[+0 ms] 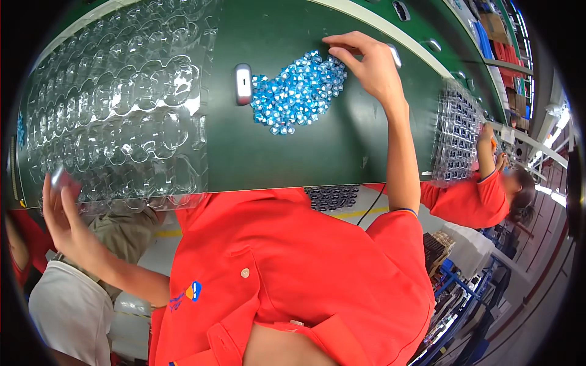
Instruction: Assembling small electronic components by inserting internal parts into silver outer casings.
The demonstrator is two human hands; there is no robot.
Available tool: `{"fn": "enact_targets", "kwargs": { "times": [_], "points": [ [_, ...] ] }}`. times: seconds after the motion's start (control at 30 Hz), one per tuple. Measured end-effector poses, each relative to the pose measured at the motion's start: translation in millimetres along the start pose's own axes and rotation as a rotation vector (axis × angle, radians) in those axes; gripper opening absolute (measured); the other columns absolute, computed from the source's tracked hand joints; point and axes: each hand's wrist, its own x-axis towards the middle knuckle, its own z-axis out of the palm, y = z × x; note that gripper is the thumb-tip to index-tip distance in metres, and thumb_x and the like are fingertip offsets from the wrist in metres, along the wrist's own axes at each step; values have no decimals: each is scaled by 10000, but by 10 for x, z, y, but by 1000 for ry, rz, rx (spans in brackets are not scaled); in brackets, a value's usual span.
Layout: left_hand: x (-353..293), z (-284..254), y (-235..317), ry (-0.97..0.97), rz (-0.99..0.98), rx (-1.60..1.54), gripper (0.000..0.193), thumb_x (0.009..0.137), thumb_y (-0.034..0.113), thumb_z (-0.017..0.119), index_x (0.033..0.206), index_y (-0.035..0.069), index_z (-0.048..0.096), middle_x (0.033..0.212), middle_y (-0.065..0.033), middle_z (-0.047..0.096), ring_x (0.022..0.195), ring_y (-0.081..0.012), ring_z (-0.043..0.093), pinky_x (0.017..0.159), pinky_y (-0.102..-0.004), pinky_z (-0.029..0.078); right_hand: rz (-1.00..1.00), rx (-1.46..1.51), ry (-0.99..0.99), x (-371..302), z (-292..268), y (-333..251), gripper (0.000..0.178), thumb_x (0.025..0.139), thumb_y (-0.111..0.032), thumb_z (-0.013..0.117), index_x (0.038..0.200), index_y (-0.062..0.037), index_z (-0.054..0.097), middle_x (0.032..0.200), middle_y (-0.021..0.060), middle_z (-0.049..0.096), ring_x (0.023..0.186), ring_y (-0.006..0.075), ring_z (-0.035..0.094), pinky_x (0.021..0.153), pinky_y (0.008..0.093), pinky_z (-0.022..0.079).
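My left hand (68, 222), at the left by the table's front edge, grips a small silver rounded device (60, 179), partly blurred and covered by fingers. Beside it lie clear plastic blister trays (110, 131) with rows of rounded pockets. My right hand (371, 64) reaches over the far right side of a pile of shiny blue beads (299, 91). Its thumb and fingertips come close together in a pinch; whether a bead is between them cannot be made out. A silver oblong device (243, 84) with a small dark slot touches the pile's left side.
Another silver device (395, 56) lies behind my right hand. At the right, a clear tray (456, 131) of dark pieces stands near a co-worker in red (470, 198). The green table (293, 161) ends just before my body. Someone in a white top (70, 299) is at the lower left.
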Motion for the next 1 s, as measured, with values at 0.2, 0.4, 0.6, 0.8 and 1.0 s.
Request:
{"fn": "enact_targets", "kwargs": {
  "times": [0.2, 0.4, 0.6, 0.8, 1.0],
  "points": [
    [-37, 804, 344, -314, 15, -356, 385, 981, 68, 572, 1360, 0, 571, 1169, -118, 669, 972, -160, 643, 899, -298, 497, -189, -100, -58, 69, 155, 60, 186, 880, -106, 687, 1054, -60, 737, 982, 81, 711, 891, 254, 691, 815, 332, 550],
    [-194, 1163, 617, -633, -18, -521, 399, 940, 48, 626, 1336, 18, 595, 1188, -109, 661, 1019, -142, 637, 903, -283, 499, -324, -156, -62, 132, 179, 53, 175, 855, -110, 700, 1018, -65, 742, 973, 87, 699, 891, 285, 676, 812, 349, 551],
    [-199, 1264, 652, -673, -21, -483, 383, 931, 46, 641, 1311, 9, 610, 1218, -98, 648, 1049, -146, 630, 905, -287, 504, -334, -251, -73, 138, 176, -47, 149, 864, -110, 688, 995, -45, 715, 966, 92, 681, 891, 284, 663, 801, 363, 544],
    [-205, 1292, 700, -674, 1, -501, 376, 925, 42, 647, 1298, 7, 617, 1238, -91, 636, 1052, -148, 622, 897, -287, 510, -281, -118, -153, 157, 132, 0, 106, 885, -80, 656, 974, -23, 641, 911, 101, 636, 854, 274, 636, 775, 348, 533],
    [-157, 1283, 672, -673, 33, -509, 371, 927, 46, 647, 1295, 6, 618, 1232, -89, 635, 1054, -145, 607, 881, -283, 517, -98, 30, -124, 62, 142, -45, 75, 909, -50, 631, 973, -13, 619, 937, 85, 656, 864, 195, 646, 800, 323, 531]
  ]
}}
